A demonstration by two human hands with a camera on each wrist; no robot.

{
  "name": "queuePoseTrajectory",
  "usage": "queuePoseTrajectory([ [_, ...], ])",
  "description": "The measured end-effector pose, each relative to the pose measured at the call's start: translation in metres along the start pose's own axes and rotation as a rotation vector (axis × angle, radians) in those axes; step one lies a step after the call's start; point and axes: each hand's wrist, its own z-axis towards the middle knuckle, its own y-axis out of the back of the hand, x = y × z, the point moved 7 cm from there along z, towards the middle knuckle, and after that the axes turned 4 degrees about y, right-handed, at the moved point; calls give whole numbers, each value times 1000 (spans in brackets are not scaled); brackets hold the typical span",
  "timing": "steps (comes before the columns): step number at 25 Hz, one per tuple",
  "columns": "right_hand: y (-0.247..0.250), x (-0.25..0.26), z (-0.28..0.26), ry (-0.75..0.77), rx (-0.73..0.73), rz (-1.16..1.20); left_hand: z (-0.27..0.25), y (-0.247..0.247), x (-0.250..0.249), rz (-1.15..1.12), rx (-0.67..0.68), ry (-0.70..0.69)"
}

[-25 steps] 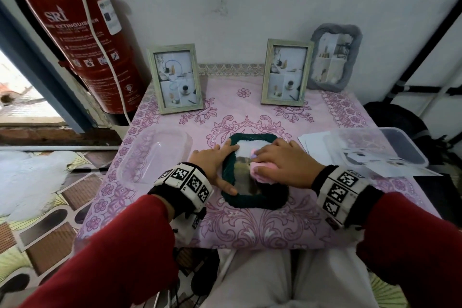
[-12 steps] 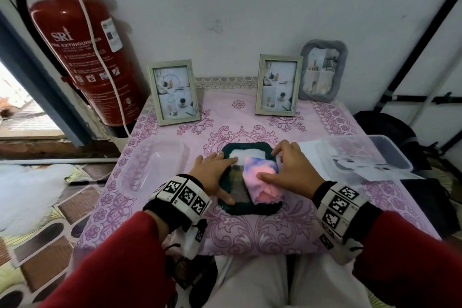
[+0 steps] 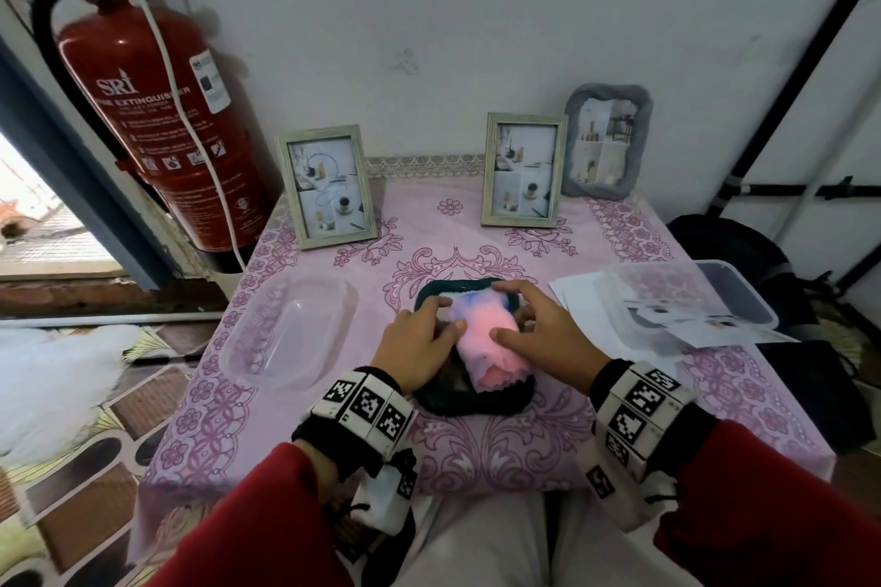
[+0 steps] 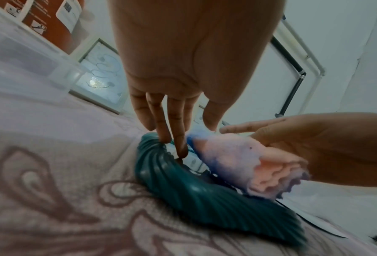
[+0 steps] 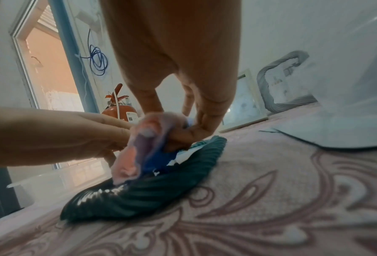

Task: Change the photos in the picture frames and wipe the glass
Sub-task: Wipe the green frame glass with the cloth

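A dark green ribbed picture frame (image 3: 469, 403) lies flat on the pink tablecloth, near the front middle. A pink and blue cloth (image 3: 486, 343) lies along its glass. My right hand (image 3: 512, 312) holds the cloth between thumb and fingers, with the fingertips at the frame's far rim. In the right wrist view the cloth (image 5: 139, 149) is bunched under that hand (image 5: 174, 121). My left hand (image 3: 445, 315) rests on the frame's left side with straight fingers. Its fingertips (image 4: 178, 149) press on the green rim (image 4: 183, 188) and its thumb touches the cloth (image 4: 237, 161).
Two pale wooden frames (image 3: 329, 186) (image 3: 522, 169) and a grey frame (image 3: 605, 141) stand against the wall. A clear tub (image 3: 286, 329) sits on the left. Another tub (image 3: 686, 296) and loose photos (image 3: 667, 324) sit on the right. A red fire extinguisher (image 3: 162, 124) hangs beyond the table's left corner.
My right hand has slid the cloth from the middle of the glass toward the far end, and the cloth now lies stretched out. My left hand stays on the frame's left side.
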Motion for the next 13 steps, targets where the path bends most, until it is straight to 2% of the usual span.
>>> queuePoseTrajectory([
  [7, -7, 14, 1, 21, 3, 474, -5, -3, -5, -623, 10, -24],
  [10, 1, 17, 1, 72, -73, 488, -7, -1, -10, -698, 15, -71],
  [13, 5, 19, 3, 92, -116, 455, -8, 3, -12, -755, -12, -60],
])
